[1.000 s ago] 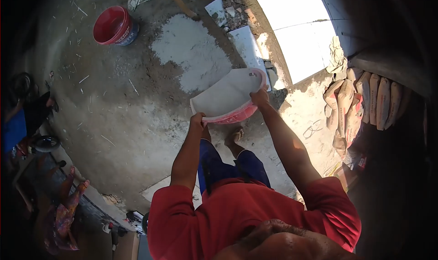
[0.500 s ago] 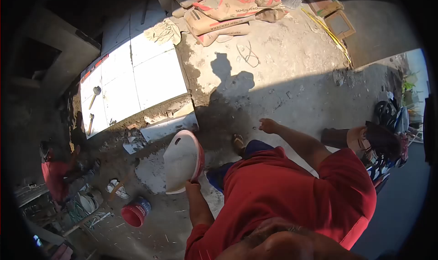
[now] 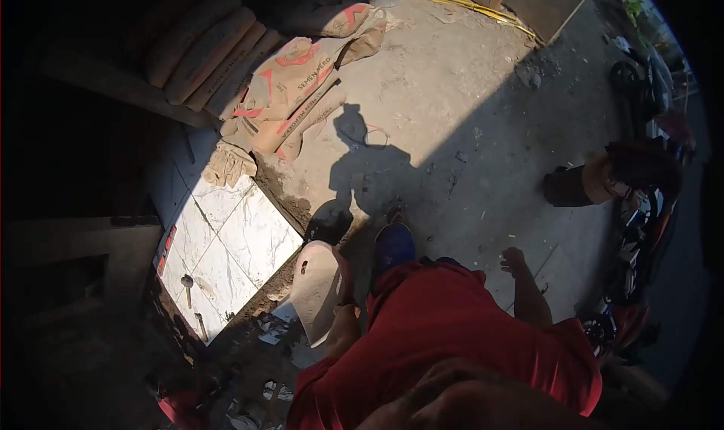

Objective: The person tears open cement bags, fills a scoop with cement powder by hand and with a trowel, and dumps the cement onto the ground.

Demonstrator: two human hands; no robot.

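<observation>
A pale, dirt-coated plastic tub with a reddish outer side and a slot in its rim hangs tilted at my left side. My left hand is closed on its edge, with the fingers partly hidden. To the right of my body, my right hand is held out over the concrete floor, fingers loosely apart and nothing in them. Beside the tub lies a patch of marbled white floor tiles. A mallet and a hammer-like tool rest on the tiles.
Cement bags are heaped ahead to the left, beside a crumpled cloth or sack. Yellow strips lie along the far wall. Motorcycles stand at the right. Another person in red is low at the left.
My view has turned left and moved forward; the cement bags and tiles appear rotated. The tub has stayed in my left hand. The red bucket has left the view. My foot has stepped forward.
</observation>
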